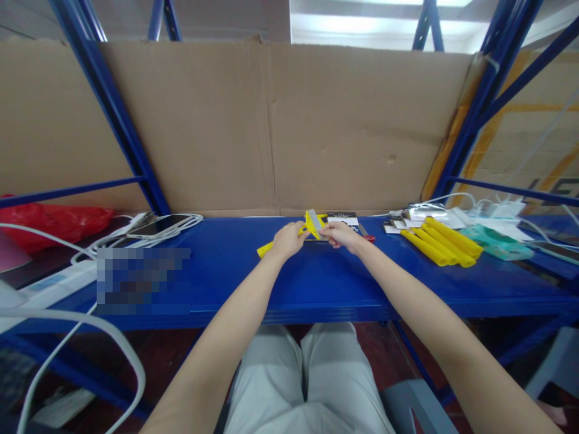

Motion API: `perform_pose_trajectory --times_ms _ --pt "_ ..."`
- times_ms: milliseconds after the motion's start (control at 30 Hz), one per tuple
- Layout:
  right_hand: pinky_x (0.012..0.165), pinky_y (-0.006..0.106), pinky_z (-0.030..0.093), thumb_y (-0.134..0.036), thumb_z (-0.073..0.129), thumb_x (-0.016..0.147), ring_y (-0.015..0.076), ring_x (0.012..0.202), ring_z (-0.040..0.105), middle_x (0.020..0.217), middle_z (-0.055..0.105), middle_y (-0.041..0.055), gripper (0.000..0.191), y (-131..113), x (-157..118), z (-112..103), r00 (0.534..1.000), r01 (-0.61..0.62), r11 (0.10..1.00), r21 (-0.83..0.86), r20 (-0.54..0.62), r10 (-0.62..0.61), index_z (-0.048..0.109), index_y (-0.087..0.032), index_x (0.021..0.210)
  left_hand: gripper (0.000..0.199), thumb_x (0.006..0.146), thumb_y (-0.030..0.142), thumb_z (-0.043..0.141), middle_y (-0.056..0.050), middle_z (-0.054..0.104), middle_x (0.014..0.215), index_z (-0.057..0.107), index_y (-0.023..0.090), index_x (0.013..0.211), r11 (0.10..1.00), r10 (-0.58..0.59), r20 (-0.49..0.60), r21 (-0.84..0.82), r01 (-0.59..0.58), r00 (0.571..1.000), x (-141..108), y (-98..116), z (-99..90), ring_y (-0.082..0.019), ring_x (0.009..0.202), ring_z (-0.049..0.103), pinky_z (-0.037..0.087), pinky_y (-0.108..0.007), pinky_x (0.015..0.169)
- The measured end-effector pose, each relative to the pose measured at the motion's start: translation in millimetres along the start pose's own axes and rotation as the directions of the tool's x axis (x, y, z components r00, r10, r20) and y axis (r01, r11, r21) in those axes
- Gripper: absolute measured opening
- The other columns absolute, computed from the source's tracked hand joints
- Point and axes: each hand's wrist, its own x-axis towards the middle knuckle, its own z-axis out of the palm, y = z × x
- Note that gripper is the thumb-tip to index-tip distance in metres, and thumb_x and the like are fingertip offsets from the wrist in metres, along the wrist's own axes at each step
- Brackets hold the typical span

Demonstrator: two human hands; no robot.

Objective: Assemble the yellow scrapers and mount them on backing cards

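Note:
My left hand (289, 239) is closed in a pinch on a small yellow piece (310, 229) over the middle of the table. My right hand (342, 235) pinches a pale grey strip (313, 218) that lies against this piece; whether the two are joined I cannot tell. Under the left hand a yellow roll (265, 249) sticks out to the left. Just behind the right hand is a black and white box (342, 219). A red-handled tool (370, 239), perhaps a cutter, lies beside the right wrist, partly hidden.
Several yellow rolls (441, 242) lie on the blue table (226, 271) at the right, near white boxes and a green plastic packet (497, 242). A phone (160, 226), white cables and a red bag (54, 223) are at the left. Cardboard (203, 132) stands behind.

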Motion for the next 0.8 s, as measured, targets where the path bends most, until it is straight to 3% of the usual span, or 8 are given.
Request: perform_pose_trajectory --times_ms 367,800 --pt "0.037 0.017 0.034 -0.016 0.063 0.078 0.0060 0.041 0.048 0.052 0.053 -0.0030 0.015 2.4 2.1 -0.9 0.997 -0.024 0.999 0.032 0.071 0.022 0.054 -0.015 0.066 0.029 0.089 0.032 0.048 -0.007 0.065 0.113 0.059 0.021 0.113 0.999 0.045 0.015 -0.024 -0.045 0.999 1.9 -1.9 1.4 -0.020 0.107 0.058 0.044 -0.028 0.088" --pt "0.039 0.017 0.035 -0.013 0.065 0.075 0.0061 0.040 0.047 0.047 0.052 -0.0034 0.016 5.5 3.5 -2.1 0.994 0.002 0.999 0.048 0.110 -0.007 0.053 -0.015 0.064 0.028 0.088 0.030 0.049 -0.006 0.064 0.116 0.059 0.022 0.113 0.999 0.020 0.046 -0.031 -0.018 0.999 1.1 1.1 -0.3 -0.021 0.109 0.057 0.044 -0.029 0.090"
